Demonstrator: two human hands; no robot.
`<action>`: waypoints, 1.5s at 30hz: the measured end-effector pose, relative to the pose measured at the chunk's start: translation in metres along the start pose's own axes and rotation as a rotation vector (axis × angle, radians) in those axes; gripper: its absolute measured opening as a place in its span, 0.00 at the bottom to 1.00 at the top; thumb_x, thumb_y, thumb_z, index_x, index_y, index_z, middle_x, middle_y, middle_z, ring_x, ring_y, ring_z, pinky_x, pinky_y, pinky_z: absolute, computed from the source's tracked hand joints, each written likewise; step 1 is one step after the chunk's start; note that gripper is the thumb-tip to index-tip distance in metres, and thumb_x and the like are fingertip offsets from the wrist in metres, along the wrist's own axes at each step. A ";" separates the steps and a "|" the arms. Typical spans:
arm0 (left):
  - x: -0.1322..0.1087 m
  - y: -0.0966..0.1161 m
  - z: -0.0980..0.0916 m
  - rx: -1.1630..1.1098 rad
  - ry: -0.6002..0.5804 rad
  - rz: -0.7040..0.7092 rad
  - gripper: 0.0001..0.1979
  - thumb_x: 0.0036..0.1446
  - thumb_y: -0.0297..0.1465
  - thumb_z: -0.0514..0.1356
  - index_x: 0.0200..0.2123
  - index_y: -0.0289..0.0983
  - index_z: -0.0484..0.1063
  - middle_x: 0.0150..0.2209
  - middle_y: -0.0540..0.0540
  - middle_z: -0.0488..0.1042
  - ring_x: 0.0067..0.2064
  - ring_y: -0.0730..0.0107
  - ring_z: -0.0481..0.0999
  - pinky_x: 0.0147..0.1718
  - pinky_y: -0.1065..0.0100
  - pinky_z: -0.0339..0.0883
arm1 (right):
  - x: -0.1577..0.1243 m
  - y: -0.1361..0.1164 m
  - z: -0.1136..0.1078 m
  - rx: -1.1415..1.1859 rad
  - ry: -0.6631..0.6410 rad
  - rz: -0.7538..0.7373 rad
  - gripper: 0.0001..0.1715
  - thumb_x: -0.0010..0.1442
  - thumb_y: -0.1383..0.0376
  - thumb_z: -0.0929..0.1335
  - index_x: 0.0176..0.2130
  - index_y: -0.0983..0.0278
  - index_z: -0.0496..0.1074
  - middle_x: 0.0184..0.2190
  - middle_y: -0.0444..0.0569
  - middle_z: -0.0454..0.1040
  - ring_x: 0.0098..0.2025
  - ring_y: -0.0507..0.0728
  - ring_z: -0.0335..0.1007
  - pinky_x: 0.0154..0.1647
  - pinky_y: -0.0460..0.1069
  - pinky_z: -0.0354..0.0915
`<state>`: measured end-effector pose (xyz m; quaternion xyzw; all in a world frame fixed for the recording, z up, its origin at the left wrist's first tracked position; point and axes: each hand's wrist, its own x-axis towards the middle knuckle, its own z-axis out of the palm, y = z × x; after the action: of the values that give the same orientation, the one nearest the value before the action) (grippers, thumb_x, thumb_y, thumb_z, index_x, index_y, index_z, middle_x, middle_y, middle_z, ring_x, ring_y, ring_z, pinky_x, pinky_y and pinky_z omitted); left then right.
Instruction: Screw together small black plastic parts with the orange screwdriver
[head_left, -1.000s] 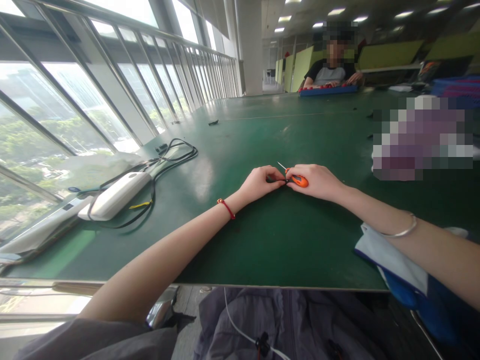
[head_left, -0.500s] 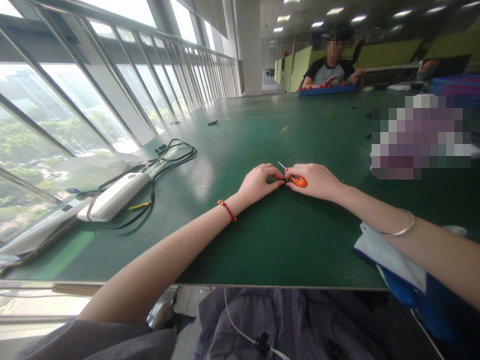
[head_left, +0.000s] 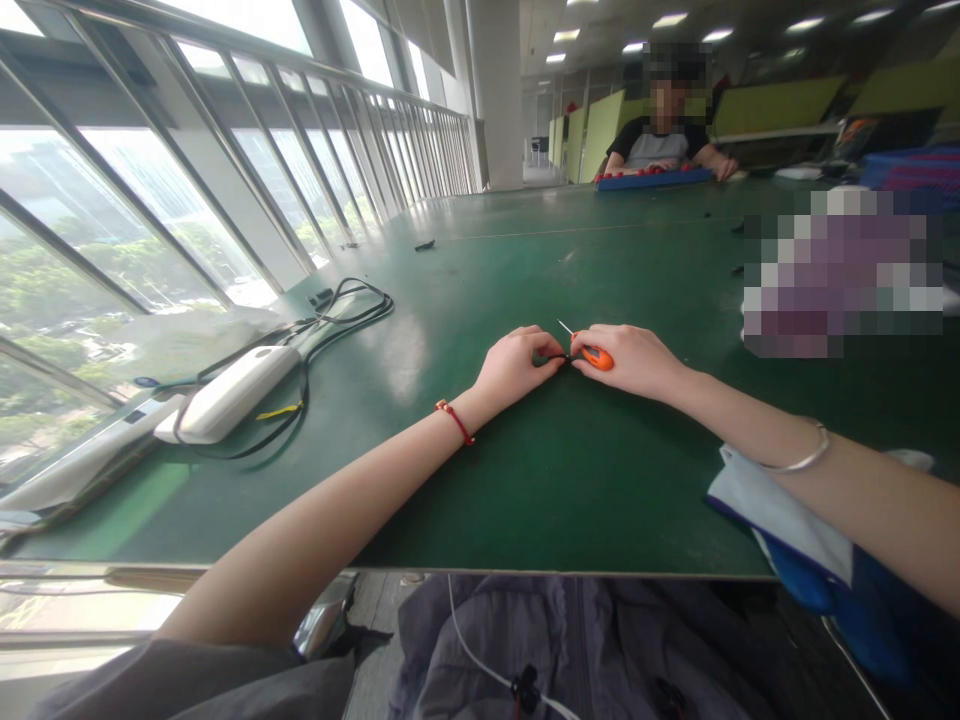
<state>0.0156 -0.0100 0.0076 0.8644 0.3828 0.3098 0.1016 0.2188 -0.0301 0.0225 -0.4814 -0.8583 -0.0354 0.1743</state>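
Note:
Both my hands meet over the middle of the green table point(head_left: 510, 490). My right hand point(head_left: 626, 358) is closed around an orange-handled screwdriver point(head_left: 598, 358), whose thin metal shaft points up and to the left, away from me. With thumb and fingers together, my left hand point(head_left: 517, 360) pinches a small black piece point(head_left: 568, 358), too small to name. The fingertips of my right hand are at the other end of that piece; whether they grip it, I cannot tell.
On the left lie a white power strip point(head_left: 232, 395) and a coiled black cable point(head_left: 360, 300). A blue-and-white cloth point(head_left: 784, 510) is under my right forearm. Across the table, a person point(head_left: 660, 145) sits behind a blue tray with red pieces point(head_left: 652, 180). A blurred-out object point(head_left: 840, 275) is at right.
My hands have shifted very slightly, and the small black piece sits a little further left. Across the table, the person's hand has lowered to the tabletop beside the blue tray.

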 end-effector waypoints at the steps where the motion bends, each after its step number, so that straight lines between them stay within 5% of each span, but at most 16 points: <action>1: 0.000 0.001 0.000 0.023 0.012 -0.021 0.06 0.56 0.32 0.59 0.34 0.38 0.76 0.35 0.47 0.75 0.39 0.66 0.74 0.39 0.66 0.66 | 0.000 -0.001 0.000 -0.002 0.004 0.002 0.09 0.60 0.59 0.64 0.39 0.58 0.73 0.38 0.45 0.76 0.36 0.57 0.71 0.33 0.49 0.59; 9: -0.002 0.004 0.001 0.067 0.049 -0.087 0.05 0.54 0.32 0.60 0.32 0.38 0.75 0.34 0.48 0.74 0.35 0.67 0.73 0.32 0.68 0.64 | -0.001 -0.011 -0.001 -0.105 -0.050 -0.055 0.13 0.61 0.59 0.64 0.43 0.59 0.73 0.38 0.47 0.74 0.35 0.57 0.71 0.33 0.49 0.59; 22: 0.001 -0.006 0.005 -0.085 -0.023 -0.049 0.07 0.52 0.27 0.57 0.34 0.37 0.74 0.33 0.49 0.76 0.34 0.70 0.74 0.36 0.69 0.69 | -0.001 -0.007 0.000 -0.094 -0.078 -0.023 0.12 0.60 0.59 0.65 0.42 0.59 0.72 0.38 0.47 0.71 0.33 0.55 0.69 0.30 0.48 0.58; 32: -0.001 -0.001 0.002 0.022 -0.027 0.000 0.14 0.55 0.28 0.57 0.44 0.41 0.75 0.46 0.46 0.74 0.46 0.65 0.74 0.45 0.65 0.69 | -0.001 -0.004 -0.002 -0.037 -0.099 -0.034 0.13 0.61 0.59 0.64 0.44 0.59 0.72 0.39 0.47 0.71 0.33 0.55 0.69 0.31 0.48 0.60; 36: 0.000 -0.001 0.001 0.037 -0.049 0.032 0.10 0.57 0.29 0.56 0.40 0.40 0.76 0.45 0.46 0.75 0.47 0.63 0.73 0.49 0.63 0.67 | -0.001 -0.002 -0.002 -0.032 -0.109 -0.022 0.13 0.61 0.58 0.64 0.44 0.58 0.72 0.39 0.47 0.71 0.34 0.55 0.69 0.32 0.48 0.60; 45: 0.000 0.000 0.002 0.066 -0.052 0.004 0.06 0.56 0.34 0.59 0.35 0.39 0.73 0.40 0.46 0.74 0.44 0.62 0.72 0.43 0.63 0.65 | 0.000 -0.001 -0.001 -0.016 -0.085 -0.011 0.12 0.59 0.58 0.65 0.43 0.58 0.72 0.38 0.46 0.72 0.35 0.56 0.70 0.31 0.48 0.60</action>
<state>0.0167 -0.0094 0.0059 0.8757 0.3886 0.2748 0.0821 0.2186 -0.0310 0.0236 -0.4790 -0.8673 -0.0227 0.1337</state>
